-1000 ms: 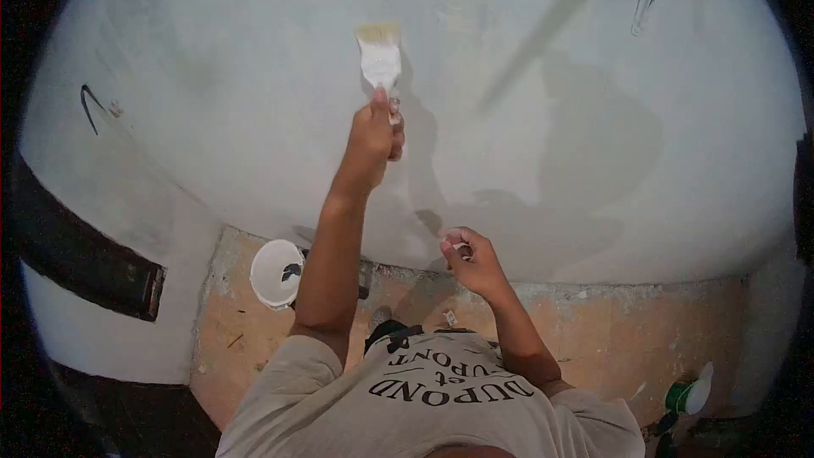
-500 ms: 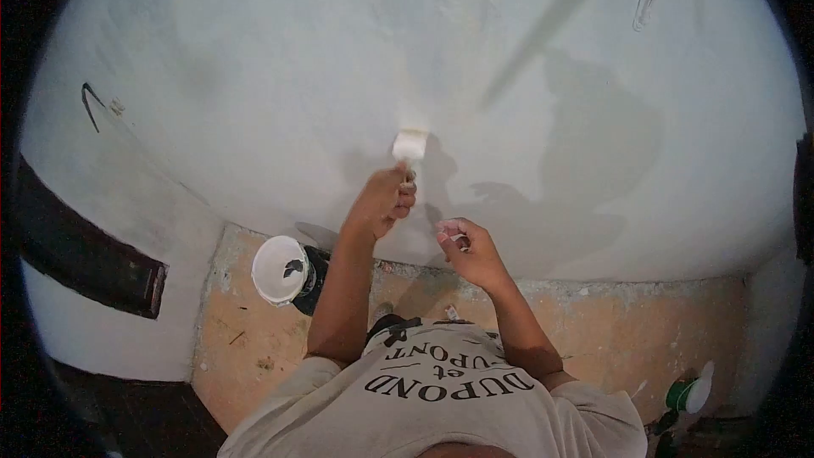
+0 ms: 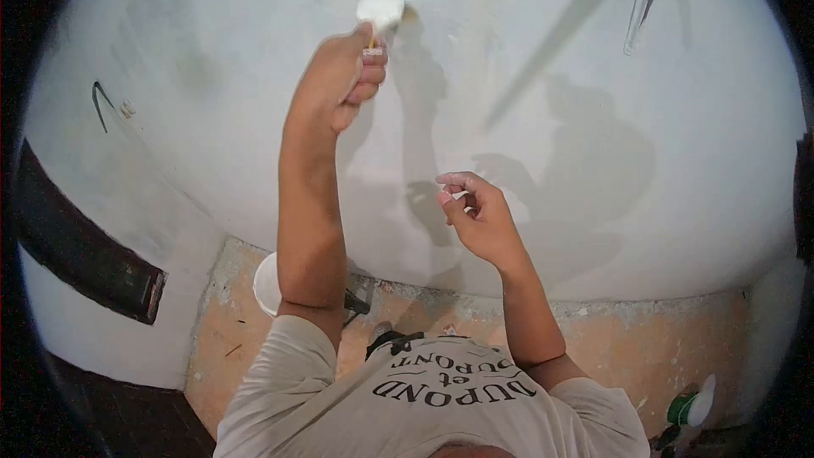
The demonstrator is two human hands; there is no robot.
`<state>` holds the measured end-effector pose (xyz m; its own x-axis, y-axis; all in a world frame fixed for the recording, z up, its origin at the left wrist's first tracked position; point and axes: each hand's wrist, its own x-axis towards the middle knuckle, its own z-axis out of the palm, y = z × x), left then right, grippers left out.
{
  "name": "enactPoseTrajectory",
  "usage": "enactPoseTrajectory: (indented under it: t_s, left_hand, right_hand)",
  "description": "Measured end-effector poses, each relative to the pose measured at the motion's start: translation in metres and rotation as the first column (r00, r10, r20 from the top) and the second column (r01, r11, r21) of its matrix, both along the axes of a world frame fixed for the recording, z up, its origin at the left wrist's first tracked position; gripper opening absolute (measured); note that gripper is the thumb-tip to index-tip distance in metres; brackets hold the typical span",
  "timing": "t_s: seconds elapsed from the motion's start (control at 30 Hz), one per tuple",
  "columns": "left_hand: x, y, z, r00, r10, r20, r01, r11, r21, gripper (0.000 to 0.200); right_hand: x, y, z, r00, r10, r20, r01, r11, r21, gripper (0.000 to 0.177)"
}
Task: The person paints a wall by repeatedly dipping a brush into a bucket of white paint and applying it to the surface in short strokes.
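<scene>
My left hand point(image 3: 352, 76) is closed around the handle of a paintbrush point(image 3: 381, 10), raised high in front of the pale wall point(image 3: 475, 59). The brush head is coated white, and its tan bristle edge is at or very near the wall. Lower and to the right, my right hand point(image 3: 479, 212) hangs before the wall with fingers loosely curled and apart. White smears mark its fingertips, and I see nothing held there. Behind my left forearm, a white bucket point(image 3: 265, 282) on the floor is mostly hidden.
A dark object point(image 3: 357, 304) lies beside the bucket. The tan floor point(image 3: 254, 356) is speckled with white and meets the wall along a rough edge. At the lower right stands a green and white container point(image 3: 691, 407). A dark frame point(image 3: 93, 254) is on the left.
My left hand has moved the paintbrush up and slightly left along the wall. My right hand has risen a little, its fingers looser. My left forearm now covers much of the bucket.
</scene>
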<state>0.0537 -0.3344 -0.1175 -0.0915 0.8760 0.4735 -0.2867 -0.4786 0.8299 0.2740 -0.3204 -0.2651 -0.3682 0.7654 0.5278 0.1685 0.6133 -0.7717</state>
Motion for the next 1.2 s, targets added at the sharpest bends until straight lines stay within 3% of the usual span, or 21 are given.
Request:
enactPoseTrajectory:
  t_s: [0.03,0.23,0.3,0.37,0.57,0.7,0.83,0.9,0.97,1.03,1.1,1.17,1.2]
  left_hand:
    - [0.002,-0.005,0.008,0.993,0.113,-0.028,-0.112,0.992,0.059,0.029]
    - [0.001,0.0,0.031,0.994,0.103,0.027,-0.107,0.965,0.24,0.03]
    - [-0.01,0.019,0.027,0.998,0.046,-0.033,-0.042,0.993,0.111,0.037]
    - [-0.003,0.036,0.008,0.982,0.19,-0.018,-0.188,0.98,0.058,0.039]
    - [0.017,0.057,-0.081,0.971,0.235,-0.041,-0.238,0.963,-0.125,0.045]
    - [0.018,0.073,-0.173,0.996,0.083,-0.019,-0.085,0.958,-0.273,0.043]
    - [0.027,0.072,-0.217,0.999,0.031,0.039,-0.008,0.873,-0.488,0.039]
    - [0.021,0.065,-0.222,0.978,-0.147,0.15,0.208,0.781,-0.589,0.034]
    - [0.021,0.05,-0.189,0.979,-0.134,0.152,0.197,0.811,-0.551,0.03]
    - [0.008,0.056,-0.156,0.952,-0.242,0.189,0.299,0.874,-0.383,0.028]
    - [-0.011,0.076,-0.114,0.885,-0.37,0.282,0.456,0.811,-0.367,0.028]
    - [-0.012,0.074,-0.069,0.678,-0.416,0.606,0.667,0.695,-0.269,0.029]
    - [-0.012,0.069,-0.05,0.678,-0.415,0.607,0.667,0.694,-0.271,0.029]
  right_hand:
    - [-0.002,0.0,0.001,1.0,0.01,-0.021,-0.01,1.0,-0.003,0.028]
    - [-0.006,0.01,-0.025,0.999,0.041,-0.027,-0.041,0.999,0.002,0.029]
    - [-0.007,0.011,-0.03,0.999,0.052,-0.006,-0.052,0.998,-0.044,0.026]
    - [-0.008,0.011,-0.039,0.998,0.064,-0.015,-0.065,0.997,-0.037,0.027]
    - [-0.009,0.011,-0.05,0.997,0.074,-0.029,-0.078,0.977,-0.196,0.034]
    - [-0.005,0.015,-0.055,0.993,0.117,-0.011,-0.117,0.975,-0.187,0.033]
    - [-0.005,0.02,-0.049,0.992,0.124,0.005,-0.12,0.968,-0.221,0.034]
    - [-0.005,0.018,-0.049,0.992,0.124,0.024,-0.114,0.963,-0.246,0.033]
    - [-0.004,0.025,-0.056,0.991,0.129,0.029,-0.119,0.965,-0.235,0.033]
    - [-0.003,0.029,-0.06,0.99,0.134,0.035,-0.123,0.967,-0.224,0.033]
    - [-0.005,0.032,-0.057,0.987,0.156,0.026,-0.149,0.973,-0.174,0.032]
    - [-0.005,0.027,-0.053,0.99,0.141,0.021,-0.134,0.971,-0.198,0.032]
    - [-0.004,0.025,-0.054,0.989,0.144,0.039,-0.134,0.972,-0.191,0.032]
